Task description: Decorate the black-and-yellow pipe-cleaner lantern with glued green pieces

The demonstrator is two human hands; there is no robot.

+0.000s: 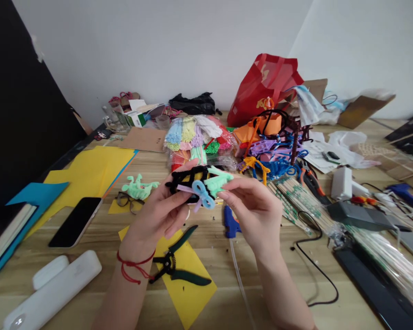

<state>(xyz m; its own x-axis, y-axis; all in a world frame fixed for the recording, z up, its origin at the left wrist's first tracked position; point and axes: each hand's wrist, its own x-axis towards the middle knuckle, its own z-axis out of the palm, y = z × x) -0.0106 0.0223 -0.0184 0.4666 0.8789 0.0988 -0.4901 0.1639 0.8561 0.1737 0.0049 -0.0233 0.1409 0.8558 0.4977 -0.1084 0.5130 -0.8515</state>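
Note:
Raised above the middle of the table is a fuzzy pipe-cleaner piece [206, 198], with black loops, a light blue bow shape and lilac strips. My left hand [161, 206] is closed on its left side, thumb pressed against the front. My right hand [252, 206] pinches a mint-green pipe-cleaner part [217, 184] at its right edge. Whether the green part is joined to the black loops I cannot tell. Below my hands lie green-handled pruning shears [175, 266] on a yellow sheet [189, 298]. A blue glue gun [230, 222] sits partly behind my right hand.
Bagged pipe cleaners [192, 135] lie behind my hands, beside a colourful heap [271, 142] and a red bag [266, 82]. A phone [76, 222] and white device [55, 293] are at left. Pliers [312, 181], wrapped sticks [295, 201] and a black cable [319, 261] are at right.

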